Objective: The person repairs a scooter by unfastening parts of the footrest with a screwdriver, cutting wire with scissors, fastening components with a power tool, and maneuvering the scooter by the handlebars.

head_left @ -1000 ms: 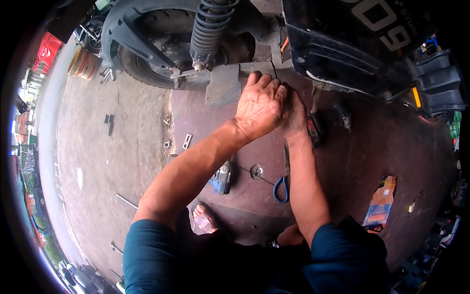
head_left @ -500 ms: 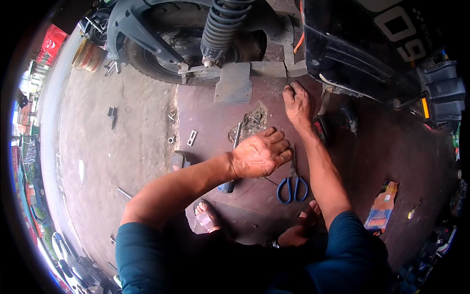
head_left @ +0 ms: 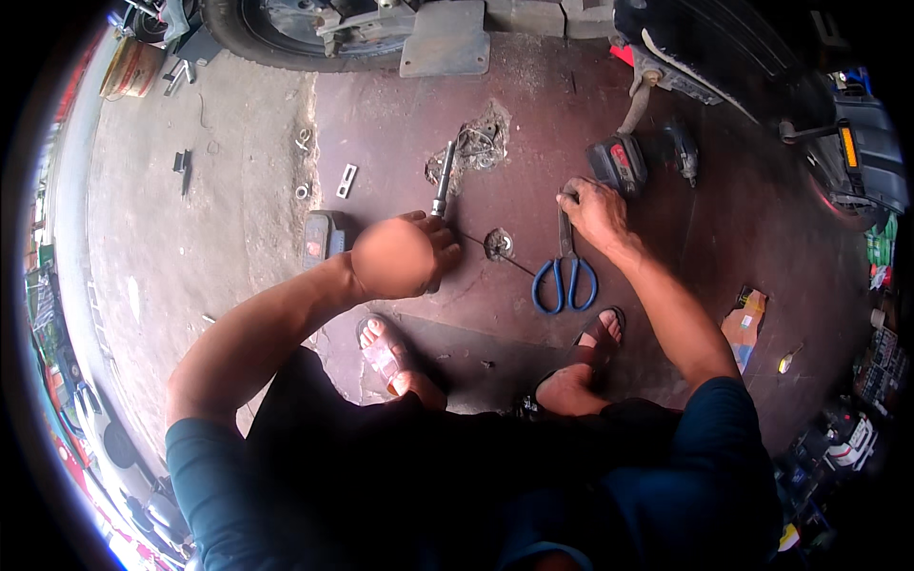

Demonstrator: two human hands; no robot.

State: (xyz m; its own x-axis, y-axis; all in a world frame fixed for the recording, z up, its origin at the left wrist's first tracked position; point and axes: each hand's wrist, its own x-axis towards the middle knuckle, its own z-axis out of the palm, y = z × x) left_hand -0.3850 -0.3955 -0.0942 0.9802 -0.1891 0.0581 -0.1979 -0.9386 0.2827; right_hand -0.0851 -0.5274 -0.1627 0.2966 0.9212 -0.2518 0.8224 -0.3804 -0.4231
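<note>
My left hand (head_left: pixel 405 257) is closed, its fingers curled over the lower end of a hand tool with a long metal shaft (head_left: pixel 443 183). The hand covers the tool's handle. My right hand (head_left: pixel 598 214) pinches the blade end of blue-handled scissors (head_left: pixel 564 285), whose loops point toward me on the dark red floor. Between the hands, a thin dark rod (head_left: pixel 509 262) lies slantwise by a small hole (head_left: pixel 498 245) with a metal ring in it. A cordless power tool (head_left: pixel 619 164) rests just beyond my right hand.
A motorbike's rear wheel (head_left: pixel 286 43) and flat metal plate (head_left: pixel 446 43) are ahead. Beside my left hand is a battery pack (head_left: pixel 319 238); farther off are a slotted metal piece (head_left: pixel 347 181) and a nut (head_left: pixel 303 191). At right lies a cardboard package (head_left: pixel 745 324). My sandalled feet (head_left: pixel 390 357) are near.
My left hand has moved from beside the scissors to the metal-shafted tool. My right hand has come back from the motorbike to the scissors' blades. The view has tilted toward my feet.
</note>
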